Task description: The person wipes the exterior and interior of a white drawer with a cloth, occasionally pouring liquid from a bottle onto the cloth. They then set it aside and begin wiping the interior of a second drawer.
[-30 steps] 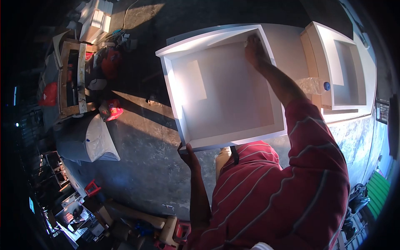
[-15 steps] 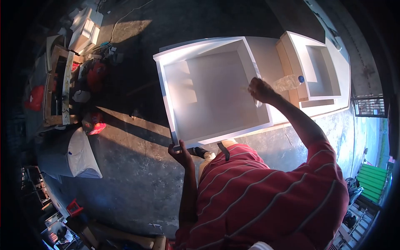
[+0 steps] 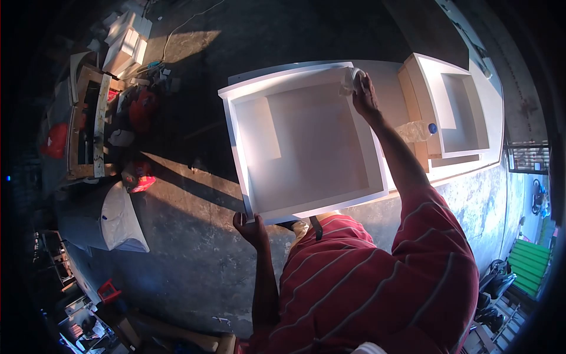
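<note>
A white open drawer (image 3: pixel 300 141) lies with its hollow side up on a long white board. My left hand (image 3: pixel 252 231) grips its near left corner, thumb on top and the other fingers mostly hidden below. At the far right corner, my right hand (image 3: pixel 365 99) presses a pale, crumpled cloth (image 3: pixel 348 84) against the rim. A clear plastic bottle with a blue cap (image 3: pixel 415 131) lies just right of my right forearm. Further right is a second white drawer-like box (image 3: pixel 461 109) with wooden sides.
At the left stand a wooden frame (image 3: pixel 99 133) and a pale draped sheet (image 3: pixel 122 218). A red stool (image 3: pixel 108 291) is on the concrete floor (image 3: pixel 188 253) at lower left. Stacked white pieces (image 3: pixel 127 44) are at the far left, and a green panel (image 3: pixel 529 265) at the right.
My right hand has moved with the cloth from the drawer's right side up to its far right corner. My left hand stays on the near left corner.
</note>
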{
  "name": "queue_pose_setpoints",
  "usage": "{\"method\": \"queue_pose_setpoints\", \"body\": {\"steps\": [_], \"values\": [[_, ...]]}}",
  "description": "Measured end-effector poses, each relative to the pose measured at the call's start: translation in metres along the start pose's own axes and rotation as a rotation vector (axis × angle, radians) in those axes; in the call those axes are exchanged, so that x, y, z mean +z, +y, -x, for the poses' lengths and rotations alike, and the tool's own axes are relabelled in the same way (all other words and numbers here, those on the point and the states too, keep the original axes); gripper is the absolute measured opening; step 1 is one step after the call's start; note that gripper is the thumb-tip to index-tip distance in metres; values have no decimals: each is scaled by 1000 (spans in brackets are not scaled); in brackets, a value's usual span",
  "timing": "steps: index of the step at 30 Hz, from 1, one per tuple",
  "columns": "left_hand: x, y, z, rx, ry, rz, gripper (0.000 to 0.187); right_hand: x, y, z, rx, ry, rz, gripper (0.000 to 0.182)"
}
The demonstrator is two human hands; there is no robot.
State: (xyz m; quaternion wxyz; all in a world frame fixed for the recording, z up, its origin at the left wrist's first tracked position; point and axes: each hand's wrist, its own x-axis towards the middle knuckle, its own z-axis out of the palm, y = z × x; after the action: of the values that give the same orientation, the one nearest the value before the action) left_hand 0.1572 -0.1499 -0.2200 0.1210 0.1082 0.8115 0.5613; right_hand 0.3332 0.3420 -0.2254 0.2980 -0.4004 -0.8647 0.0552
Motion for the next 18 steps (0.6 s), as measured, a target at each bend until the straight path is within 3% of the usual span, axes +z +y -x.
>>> {"method": "queue_pose_setpoints", "body": {"steps": [3,5,6,7,9,11,13,15,16,17,18], "values": [[0,11,6,-6,45,0,63,27,4,-39,111,11,22,58],[1,14,5,-67,68,-47,63,49,13,-51,0,58,322,53],[0,12,5,-67,75,-52,63,25,-28,-53,128,-30,357,52],[0,9,6,-50,73,-89,63,38,-32,-52,-16,109,179,53],[4,10,6,-25,64,-120,64,72,-44,-49,-163,101,70,51],[3,15,7,-40,66,-70,64,69,-77,-55,-239,-75,-249,49],[0,10,6,-12,58,-98,63,51,-94,-71,-285,-79,-296,46],[0,12,7,-22,50,-85,61,16,-108,-79,24,252,-168,44],[0,13,6,-18,61,-91,61,15,-104,-80,178,280,70,43],[0,13,7,-1,47,-92,62,19,-96,-78,336,124,84,49],[-1,14,8,13,32,-93,63,48,-93,-67,237,139,155,53]]}}
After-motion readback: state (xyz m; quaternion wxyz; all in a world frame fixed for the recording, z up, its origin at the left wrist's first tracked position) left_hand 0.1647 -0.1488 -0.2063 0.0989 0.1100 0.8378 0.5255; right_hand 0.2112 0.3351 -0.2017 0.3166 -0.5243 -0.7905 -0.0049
